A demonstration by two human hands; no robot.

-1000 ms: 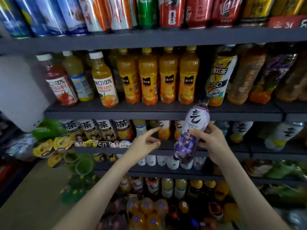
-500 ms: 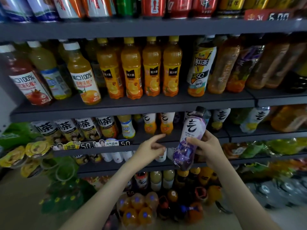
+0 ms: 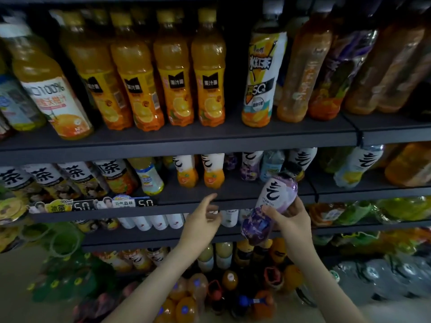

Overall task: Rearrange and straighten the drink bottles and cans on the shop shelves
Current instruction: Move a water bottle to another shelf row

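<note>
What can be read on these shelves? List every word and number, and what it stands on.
"100%": white-labelled juice bottle, far left.
"茶": tea bottles, lower left.
"50": price tags on the shelf edge.
"气": purple bottle in the right hand.
Black labels on orange bottles: blurred.

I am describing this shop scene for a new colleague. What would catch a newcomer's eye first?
First, the purple bottle, held tilted in the grip of the right hand before the middle shelf. To its left, the left hand is open and holds nothing. Above, four matching orange juice bottles stand upright in a row.
</note>
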